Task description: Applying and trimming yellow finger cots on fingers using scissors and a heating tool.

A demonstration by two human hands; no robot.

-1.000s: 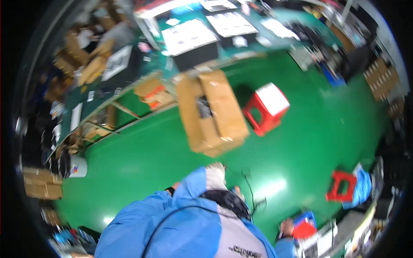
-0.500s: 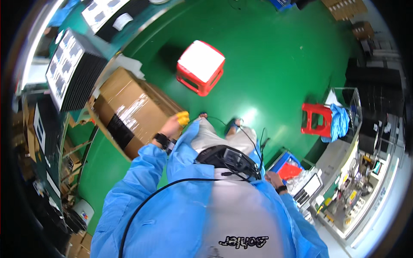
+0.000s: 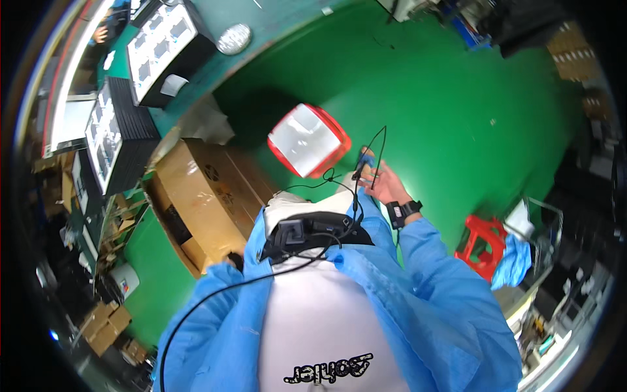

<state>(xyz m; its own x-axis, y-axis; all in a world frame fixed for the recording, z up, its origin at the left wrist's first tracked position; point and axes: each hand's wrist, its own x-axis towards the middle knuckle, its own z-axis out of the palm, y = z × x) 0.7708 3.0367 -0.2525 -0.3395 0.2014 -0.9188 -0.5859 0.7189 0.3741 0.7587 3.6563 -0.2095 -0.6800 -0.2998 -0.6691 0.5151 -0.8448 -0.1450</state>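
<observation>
My right hand reaches forward beside my right leg, its fingers spread and apparently empty. Thin black cables loop in front of me, and one passes close by or over those fingers. A black watch is on that wrist. On the other side, my left arm hangs low at the near end of a large open cardboard box. A black wristband shows there, but the fingers are blurred and mostly hidden. A black waist pack sits at my waist.
Ahead stands a red stool with a whitish top. Another red stool is at the right, near a blue cloth and a wire rack. At upper left, a green-topped bench carries stacked black trays. Cardboard boxes lie at lower left.
My left hand, which held something yellow, has drawn back beside the box. My right hand has swung forward from my hip. The view has turned, and the stool ahead looks nearer.
</observation>
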